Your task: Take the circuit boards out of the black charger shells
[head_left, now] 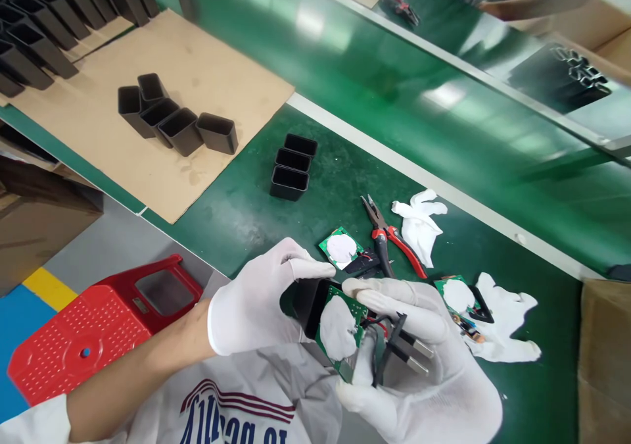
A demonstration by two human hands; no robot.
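Both my hands wear white gloves, low in the middle of the view. My left hand is wrapped round a black plastic housing, its open end facing right. My right hand grips a green circuit board with a white pad on it, red and black wires and a black plug piece with two metal prongs. The board's end sits at the housing's mouth. Just beyond my hands another green board with a white pad lies on the green mat.
Red-handled pliers and loose white gloves lie on the green mat, with a third board at right. Three black housings stand mid-table, more on brown cardboard. A green conveyor belt runs behind; a red stool stands at left.
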